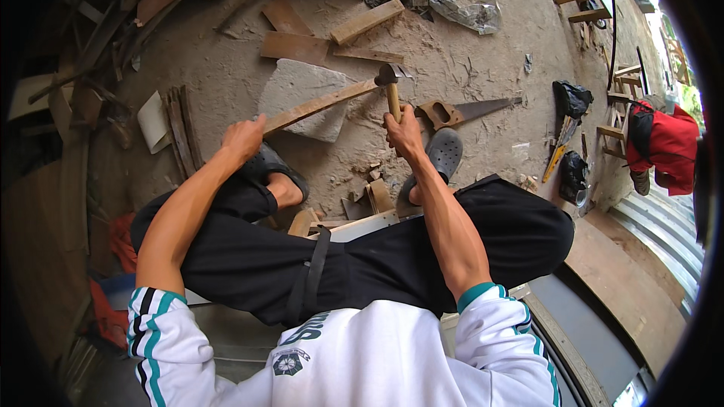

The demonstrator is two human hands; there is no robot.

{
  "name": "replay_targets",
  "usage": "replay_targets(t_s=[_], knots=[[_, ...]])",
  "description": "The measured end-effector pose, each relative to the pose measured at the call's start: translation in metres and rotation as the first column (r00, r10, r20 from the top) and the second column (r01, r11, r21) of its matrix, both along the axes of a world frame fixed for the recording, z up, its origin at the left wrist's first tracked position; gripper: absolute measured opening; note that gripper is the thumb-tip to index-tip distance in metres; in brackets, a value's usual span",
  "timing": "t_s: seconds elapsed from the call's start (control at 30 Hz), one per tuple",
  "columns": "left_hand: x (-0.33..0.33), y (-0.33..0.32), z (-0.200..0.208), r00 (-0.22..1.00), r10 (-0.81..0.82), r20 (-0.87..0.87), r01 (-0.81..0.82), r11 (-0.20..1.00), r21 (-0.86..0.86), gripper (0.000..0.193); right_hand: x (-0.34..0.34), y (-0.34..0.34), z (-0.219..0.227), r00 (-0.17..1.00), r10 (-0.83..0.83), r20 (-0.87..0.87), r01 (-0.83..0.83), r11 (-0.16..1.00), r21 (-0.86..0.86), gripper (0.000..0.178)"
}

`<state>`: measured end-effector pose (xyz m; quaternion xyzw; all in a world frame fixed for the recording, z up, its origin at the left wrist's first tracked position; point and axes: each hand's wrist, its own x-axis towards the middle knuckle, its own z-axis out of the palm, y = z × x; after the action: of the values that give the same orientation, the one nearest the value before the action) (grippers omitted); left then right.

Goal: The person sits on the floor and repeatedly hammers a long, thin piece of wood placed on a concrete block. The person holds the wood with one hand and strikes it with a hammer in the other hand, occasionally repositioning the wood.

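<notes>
Evidently the stone block point(294, 90) serves as a rest: it lies on the sandy floor point(226, 71) just beyond the person's feet, and the wooden strip point(320, 106) slants across it from near left to far right. With the block under its middle, the strip is lifted off the dirt and probably sits firmer than it would on loose ground. Its far end reaches past the block's right side, close to the head of the hammer point(393, 92); whether wood and metal touch cannot be told from this angle.

The left hand point(243, 140) is closed around the near end of the strip, back of the hand upward, most likely so that the wood neither slides nor turns on the stone. The right hand point(404, 134) is wrapped round the hammer's handle, below the head, with the head uppermost and its claw pointing right. That grip leaves the head clear of the fingers and seems chosen for control.

The knees are spread wide and the two dark shoes, left point(276, 167) and right point(445, 152), stand apart, which appears to leave both arms room between the legs. Just right of the hammer a handsaw point(473, 111) lies flat, its wooden handle toward the right hand and its blade pointing away to the right, presumably set within easy reach
</notes>
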<state>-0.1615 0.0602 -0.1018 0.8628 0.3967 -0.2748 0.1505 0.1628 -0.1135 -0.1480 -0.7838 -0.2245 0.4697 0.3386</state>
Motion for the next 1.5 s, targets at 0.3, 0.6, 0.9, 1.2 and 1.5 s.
replay_targets(t_s=[0.3,0.6,0.9,1.2,1.5], knots=[[0.018,-0.001,0.019,0.998,-0.004,-0.057,0.002,0.999,-0.032,0.025,0.011,0.024,-0.008,0.946,0.059,0.318,-0.075,0.996,0.039,0.036],[0.026,-0.005,0.021,0.999,-0.035,-0.016,0.035,0.999,-0.006,0.025,0.015,0.019,-0.048,0.977,0.071,0.2,-0.057,0.995,-0.077,0.04],[0.014,-0.007,0.015,0.999,-0.035,-0.014,0.036,0.999,0.021,0.023,0.028,0.046,0.009,0.947,-0.153,0.281,0.08,0.964,0.255,0.038],[0.007,-0.011,-0.005,0.997,-0.07,-0.009,0.071,0.992,0.108,0.015,0.021,0.021,-0.001,0.992,0.101,0.078,-0.093,0.99,-0.107,0.034],[0.015,-0.006,-0.01,0.991,-0.132,0.016,0.126,0.972,0.198,0.015,0.006,0.021,-0.054,0.882,-0.172,0.439,0.022,0.945,0.327,0.036]])
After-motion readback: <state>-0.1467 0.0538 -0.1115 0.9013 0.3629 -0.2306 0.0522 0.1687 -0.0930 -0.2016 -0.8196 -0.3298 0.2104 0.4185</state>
